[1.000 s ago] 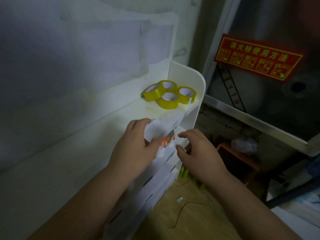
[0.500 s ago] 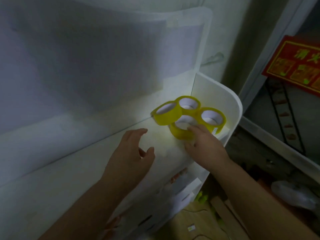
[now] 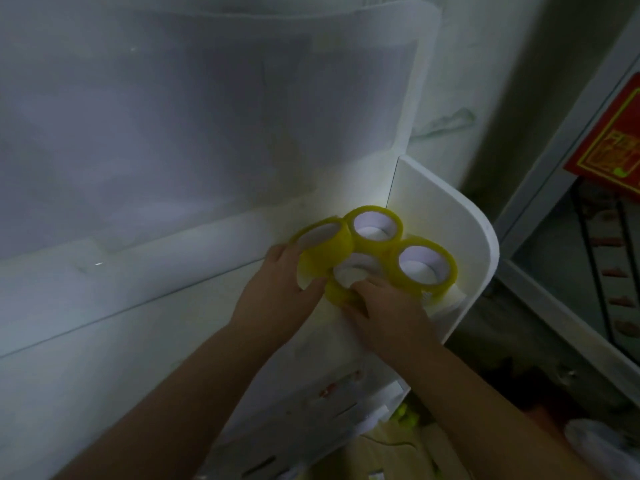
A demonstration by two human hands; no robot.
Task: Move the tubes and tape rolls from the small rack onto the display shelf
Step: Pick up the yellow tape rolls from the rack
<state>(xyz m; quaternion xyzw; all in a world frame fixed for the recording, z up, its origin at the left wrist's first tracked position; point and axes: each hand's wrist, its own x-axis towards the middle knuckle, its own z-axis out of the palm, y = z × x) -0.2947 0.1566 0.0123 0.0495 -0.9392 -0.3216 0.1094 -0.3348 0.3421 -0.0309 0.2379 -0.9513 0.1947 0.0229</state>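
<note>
The tilted roll [image 3: 323,252] is being grasped by the left hand [image 3: 277,289], thumb curled under its near rim and fingers set against its outer wall; this grip is clenched on the tape. The front roll [image 3: 346,282] is being pinched by the right hand [image 3: 388,308], fingertips hooked over its near edge toward the core. Both hands are being worked at the centre of the frame, close together.

Four yellow rolls are being kept in one cluster on the top shelf [image 3: 460,299] of the white rack [image 3: 446,216], right of centre. The tilted roll is leaning on its neighbours; the back roll [image 3: 375,225] and the right roll [image 3: 424,266] are lying flat, touching each other and just beside the rack's upright side panel. Lower tiers with small packets are being glimpsed at lower centre, too blurred to be told apart. A red sign [image 3: 609,133] is being shown at the right edge.

The step in hand is judged to be the lifting of two rolls off the rack. It is best done by each roll being raised straight up, clear of its neighbours, before being carried sideways, so that the flat pair is not being dragged toward the open front edge. A finger through the core is being advised for a surer hold, since the outer wrap looks smooth. The display shelf is not being clearly shown.
</note>
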